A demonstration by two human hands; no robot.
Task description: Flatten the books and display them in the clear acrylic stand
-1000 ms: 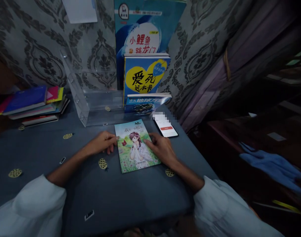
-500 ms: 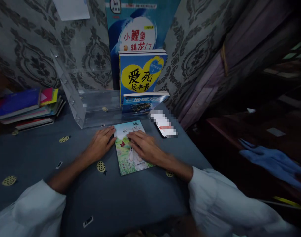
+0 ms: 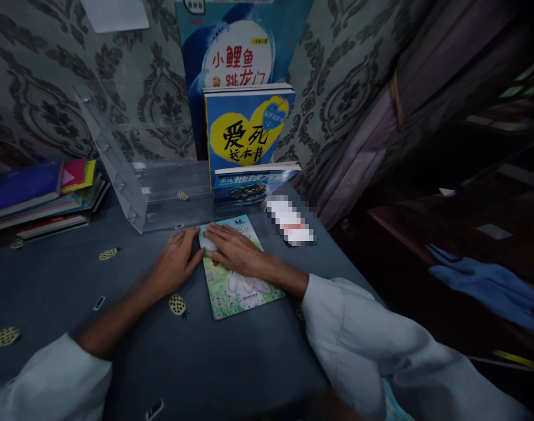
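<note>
A thin book [image 3: 244,295] with a pale blue and green illustrated cover lies flat on the dark table. My left hand [image 3: 179,260] rests at its left edge, fingers stretched forward and touching or very near the upper left corner. Across the upper part of the cover lies my right hand [image 3: 234,248], flat with its fingers extended, hiding most of the title. Neither hand grips anything. Just right of the book is a phone [image 3: 290,222], its screen blurred out by pixels.
A clear acrylic book rack [image 3: 130,199] stands behind, holding a blue book with a yellow heart [image 3: 244,131], a lower blue book [image 3: 249,181] and a taller teal book [image 3: 244,52]. Stacked books [image 3: 42,193] lie at left. The table's right edge [image 3: 350,263] runs beside a curtain [image 3: 358,158].
My right hand has slid left and slightly up across the cover, its fingertips now close to the left edge. The view has shifted a little. My left hand stays at the book's left edge.
</note>
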